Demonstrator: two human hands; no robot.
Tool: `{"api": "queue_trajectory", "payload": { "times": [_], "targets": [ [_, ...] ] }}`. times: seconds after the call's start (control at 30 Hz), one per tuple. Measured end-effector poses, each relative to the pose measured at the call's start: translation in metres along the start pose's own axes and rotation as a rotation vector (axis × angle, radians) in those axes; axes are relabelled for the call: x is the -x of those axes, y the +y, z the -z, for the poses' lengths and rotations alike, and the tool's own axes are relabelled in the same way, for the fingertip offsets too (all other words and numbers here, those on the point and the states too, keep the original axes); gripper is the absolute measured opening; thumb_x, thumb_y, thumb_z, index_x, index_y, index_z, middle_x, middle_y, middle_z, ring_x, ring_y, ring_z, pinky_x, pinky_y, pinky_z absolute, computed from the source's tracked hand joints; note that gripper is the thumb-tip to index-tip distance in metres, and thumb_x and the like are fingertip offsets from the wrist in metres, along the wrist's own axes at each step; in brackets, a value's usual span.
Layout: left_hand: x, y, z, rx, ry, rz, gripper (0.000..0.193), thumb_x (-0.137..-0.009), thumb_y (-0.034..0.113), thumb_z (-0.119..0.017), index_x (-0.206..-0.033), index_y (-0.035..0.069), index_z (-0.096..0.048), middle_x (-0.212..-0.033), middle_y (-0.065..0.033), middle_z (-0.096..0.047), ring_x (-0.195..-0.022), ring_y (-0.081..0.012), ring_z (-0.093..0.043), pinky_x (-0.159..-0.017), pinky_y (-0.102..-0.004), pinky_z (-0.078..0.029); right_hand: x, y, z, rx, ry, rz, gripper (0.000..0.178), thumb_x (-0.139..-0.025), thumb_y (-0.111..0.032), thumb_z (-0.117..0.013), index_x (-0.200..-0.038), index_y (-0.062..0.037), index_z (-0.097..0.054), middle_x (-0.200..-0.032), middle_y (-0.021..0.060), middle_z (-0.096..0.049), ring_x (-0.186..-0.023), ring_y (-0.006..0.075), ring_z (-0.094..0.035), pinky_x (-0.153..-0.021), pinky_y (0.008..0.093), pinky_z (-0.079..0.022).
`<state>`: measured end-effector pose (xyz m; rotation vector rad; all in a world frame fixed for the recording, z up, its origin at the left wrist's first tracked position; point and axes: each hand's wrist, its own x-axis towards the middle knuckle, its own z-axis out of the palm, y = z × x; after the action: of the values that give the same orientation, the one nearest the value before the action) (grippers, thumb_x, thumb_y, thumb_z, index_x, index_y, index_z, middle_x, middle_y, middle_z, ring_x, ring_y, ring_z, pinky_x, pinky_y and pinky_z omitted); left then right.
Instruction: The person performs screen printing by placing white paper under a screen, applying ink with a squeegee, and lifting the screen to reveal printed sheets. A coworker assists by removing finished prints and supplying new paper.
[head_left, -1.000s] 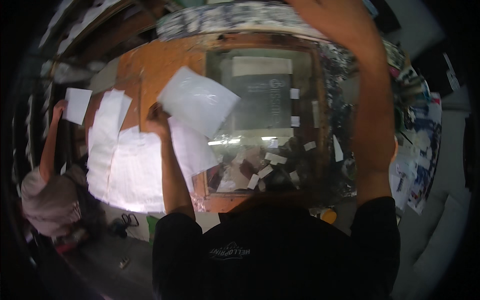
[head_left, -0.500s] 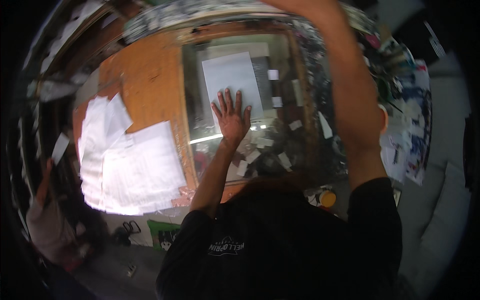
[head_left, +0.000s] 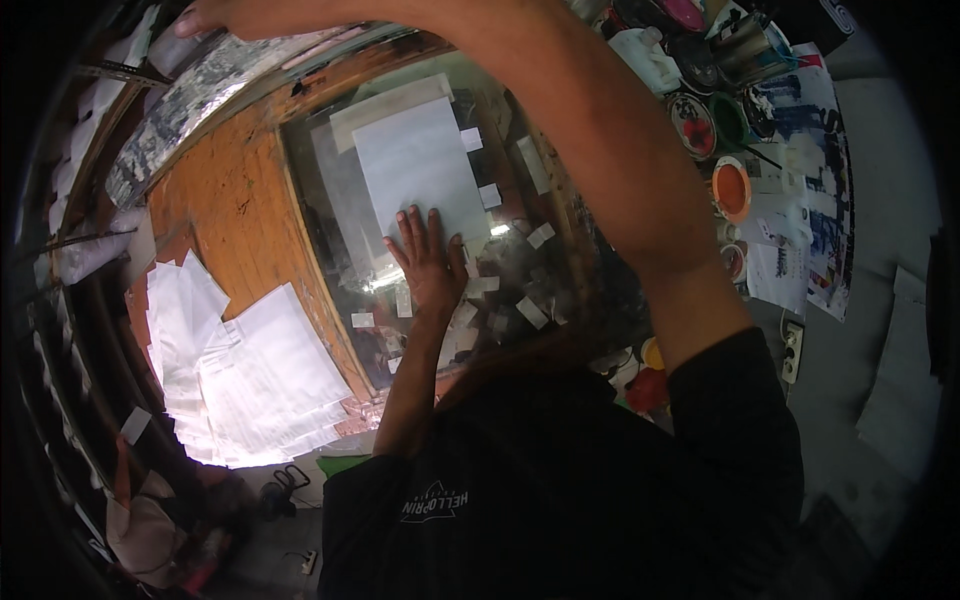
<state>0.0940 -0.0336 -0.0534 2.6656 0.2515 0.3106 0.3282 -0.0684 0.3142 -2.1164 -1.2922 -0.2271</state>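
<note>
My left hand [head_left: 430, 272] lies with fingers spread, its fingertips over the lower edge of a white sheet of paper [head_left: 425, 165]. The sheet rests on a glass panel [head_left: 320, 200] set in the wooden table, with small white paper tabs [head_left: 471, 139] near its right edge. My right arm reaches across the far side. At the far left, my right hand [head_left: 215, 14] is partly cut off by the upper edge, near a paint-spattered board [head_left: 195, 105]; whether it holds anything is hidden.
A spread pile of white sheets [head_left: 270, 380] covers the table's near left. Open paint tubs, among them an orange one [head_left: 733, 188], stand at the right. Several paper scraps [head_left: 532, 313] lie around the glass. Another person [head_left: 145, 530] is at the lower left beside shelves.
My right hand has swung from the top middle to the far upper left. The view has turned, so the table appears tilted. My left hand stays spread by the sheet, now nearer its lower edge.
</note>
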Motion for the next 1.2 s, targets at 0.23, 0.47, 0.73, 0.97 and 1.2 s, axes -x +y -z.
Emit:
{"api": "queue_trajectory", "payload": {
  "times": [0.23, 0.47, 0.73, 0.97, 1.2],
  "targets": [
    [0.007, -0.006, 0.001, -0.018, -0.041, -0.045, 0.05, -0.102, 0.025, -0.056, -0.146, 0.003, -0.052, -0.16, -0.0217, -0.039, -0.153, -0.0388, -0.03, -0.123, -0.0648, -0.005, -0.003, -0.012, 0.0, -0.007, -0.14, -0.077, 0.034, -0.104, -0.025, -0.058, -0.089, 0.003, -0.071, -0.053, 0.0027, -0.052, -0.041, 0.0104, -0.04, -0.039, 0.0284, -0.039],
    [0.044, 0.025, 0.113, 1.311, 0.339, 0.319, 0.058, -0.104, 0.033, -0.058, -0.15, 0.002, -0.043, -0.155, -0.0214, -0.043, -0.138, -0.0372, -0.05, -0.117, -0.0614, -0.032, 0.143, -0.032, -0.102, 0.186, 0.134, -0.035, 0.046, -0.09, -0.038, -0.074, -0.123, -0.0074, -0.067, -0.09, 0.0114, -0.063, -0.089, 0.0284, -0.061, -0.083, 0.043, -0.041],
    [0.067, -0.006, 0.087, 1.792, 0.063, 1.391, 0.058, -0.101, 0.046, -0.062, -0.142, 0.01, -0.044, -0.143, -0.0191, -0.044, -0.133, -0.0328, -0.047, -0.106, -0.0574, -0.042, 0.126, 0.119, -0.214, 0.054, -0.168, -0.209, 0.038, -0.079, 0.003, -0.066, -0.115, -0.0094, -0.068, -0.096, 0.012, -0.071, -0.099, 0.0341, -0.061, -0.091, 0.0484, -0.042],
    [0.06, -0.001, 0.086, 1.806, 0.139, 1.494, 0.041, -0.101, 0.037, -0.064, -0.129, 0.008, -0.055, -0.121, -0.0089, -0.058, -0.119, -0.0257, -0.056, -0.101, -0.0529, -0.044, 0.05, 0.213, -0.282, 0.327, -0.206, -0.218, 0.043, -0.08, 0.003, -0.063, -0.119, -0.0114, -0.071, -0.099, 0.0124, -0.075, -0.096, 0.0347, -0.07, -0.085, 0.0492, -0.053],
    [0.067, -0.004, 0.09, 1.823, 0.142, 1.408, 0.035, -0.105, 0.035, -0.058, -0.126, 0.007, -0.058, -0.118, -0.0121, -0.064, -0.123, -0.028, -0.058, -0.093, -0.0462, -0.045, 0.094, 0.161, -0.263, 0.168, -0.27, -0.209, 0.039, -0.082, 0.001, -0.062, -0.117, -0.013, -0.072, -0.097, 0.0116, -0.075, -0.092, 0.0338, -0.071, -0.08, 0.0497, -0.053]
  ]
}}
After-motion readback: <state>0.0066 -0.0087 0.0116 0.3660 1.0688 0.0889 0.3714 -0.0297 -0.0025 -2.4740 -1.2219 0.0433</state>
